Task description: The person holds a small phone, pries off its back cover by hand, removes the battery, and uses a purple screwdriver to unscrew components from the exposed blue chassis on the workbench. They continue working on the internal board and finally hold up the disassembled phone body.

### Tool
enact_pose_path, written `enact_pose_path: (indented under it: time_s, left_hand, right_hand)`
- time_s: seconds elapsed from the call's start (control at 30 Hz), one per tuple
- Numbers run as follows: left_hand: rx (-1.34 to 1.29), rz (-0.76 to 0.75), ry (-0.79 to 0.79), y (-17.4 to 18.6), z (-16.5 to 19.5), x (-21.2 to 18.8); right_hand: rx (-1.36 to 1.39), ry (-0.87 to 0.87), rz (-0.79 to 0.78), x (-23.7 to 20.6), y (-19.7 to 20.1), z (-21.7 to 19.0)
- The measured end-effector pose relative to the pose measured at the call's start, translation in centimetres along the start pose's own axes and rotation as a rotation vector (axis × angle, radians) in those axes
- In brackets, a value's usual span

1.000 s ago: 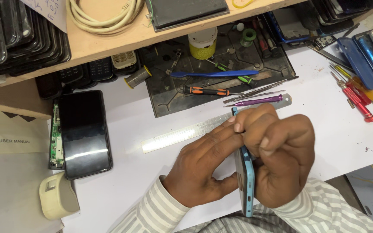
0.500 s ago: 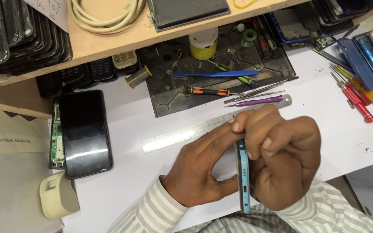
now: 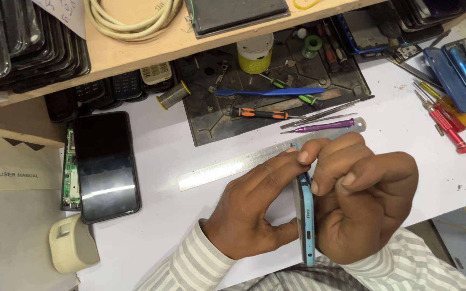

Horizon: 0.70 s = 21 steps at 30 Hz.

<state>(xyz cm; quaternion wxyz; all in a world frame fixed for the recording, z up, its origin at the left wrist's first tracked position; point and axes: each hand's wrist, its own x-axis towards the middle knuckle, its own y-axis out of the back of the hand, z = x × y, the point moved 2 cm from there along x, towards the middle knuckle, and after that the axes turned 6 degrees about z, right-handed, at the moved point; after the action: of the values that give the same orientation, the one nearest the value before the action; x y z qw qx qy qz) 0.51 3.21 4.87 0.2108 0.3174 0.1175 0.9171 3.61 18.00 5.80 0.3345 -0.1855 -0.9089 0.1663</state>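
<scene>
Head view: blue phone (image 3: 306,223) stands on edge between both hands, long axis 12 to 6 o'clock. Left hand (image 3: 249,215) at 9, right hand (image 3: 362,207) at 3; fingers (image 3: 311,156) of both clamped at its top edge, above the bench (image 3: 157,237).

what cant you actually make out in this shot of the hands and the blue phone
- Blue phone, head view: seen edge-on, so its screen and back are hidden; the left hand and right hand cover both faces.
- Fingertips at the top edge: whether a tool is pinched there cannot be told.
- Metal ruler: its middle is behind the hands.
- Red screwdrivers: neighbouring tools are cut by the right frame edge.
</scene>
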Motion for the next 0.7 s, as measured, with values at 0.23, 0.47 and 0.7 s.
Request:
enact_pose_path:
  time_s: [0.23,0.47,0.7]
  left_hand:
    - [0.001,-0.011,0.003,-0.07,0.04,-0.17]
    - [0.017,-0.030,0.005,-0.20,-0.13,-0.37]
    - [0.031,-0.034,-0.010,-0.10,-0.16,-0.32]
  right_hand:
    - [0.015,-0.043,0.001,-0.15,-0.28,-0.02]
    - [0.018,-0.073,-0.054,0.18,-0.32,-0.29]
    - [-0.045,-0.120,-0.189,0.83,-0.21,-0.65]
